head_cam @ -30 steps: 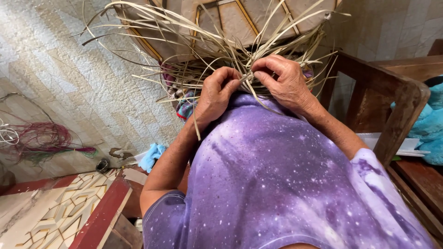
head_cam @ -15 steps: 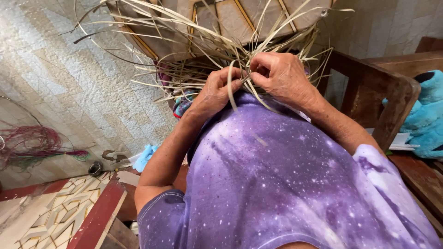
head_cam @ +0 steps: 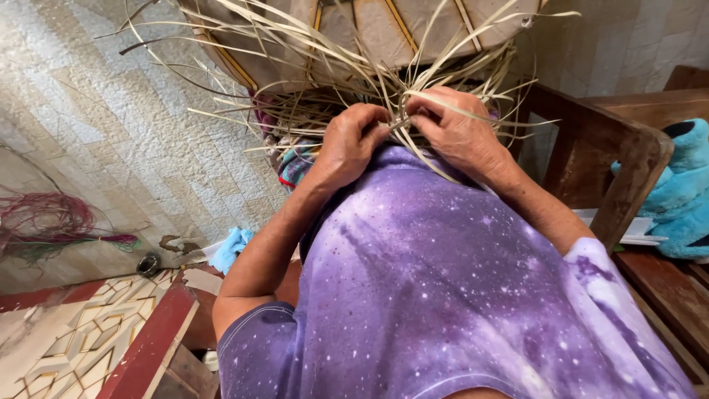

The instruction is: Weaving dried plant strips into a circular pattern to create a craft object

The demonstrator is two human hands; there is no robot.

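**Hands meet on the pale strips**

Since the earlier frames the two hands have drawn closer together, and the view has tipped a little, so more of the wooden rail on the right shows. Nearest the camera lies the purple speckled shirt (head_cam: 458, 295), filling the lower frame. Above it the left hand (head_cam: 347, 144) curls its fingers (head_cam: 369, 118) narrowly around thin pale strips (head_cam: 310, 66), while the right hand (head_cam: 454, 129) pinches the same bundle, its fingers (head_cam: 421, 103) closed on the strands where the hands almost touch (the exact strand each holds is too fine to tell). The strips fan outward from that spot, just above the shirt. Behind them stands a tan panelled frame (head_cam: 384, 29). To the right sits a wooden bench rail (head_cam: 620, 162) with a blue plush toy (head_cam: 683, 199); far left, a tangle of pink cord (head_cam: 52, 222) lies against the tiled wall (head_cam: 96, 125).
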